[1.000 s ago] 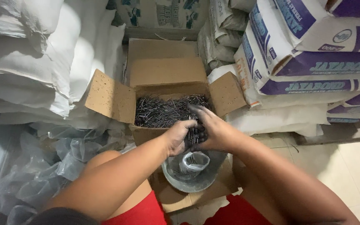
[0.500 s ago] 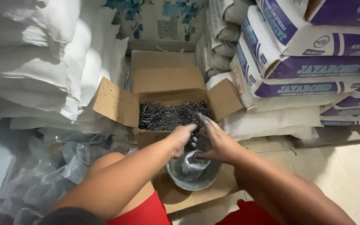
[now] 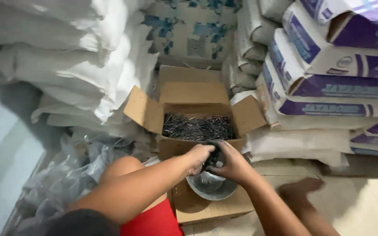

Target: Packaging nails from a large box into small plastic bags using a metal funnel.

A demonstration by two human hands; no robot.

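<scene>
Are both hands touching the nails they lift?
Touching. The head view shows the left hand and right hand cupped around a dark clump of nails above the bowl.

One open cardboard box [image 3: 197,94], four flaps out. Nails [image 3: 197,126] inside: a heap, too many to count. One round metal bowl [image 3: 211,185]. Two hands, left [image 3: 199,156] and right [image 3: 232,164]. Purple-and-white sacks [image 3: 329,87] on one side: at least five show. White sacks [image 3: 57,57] opposite: several, count unclear.
</scene>
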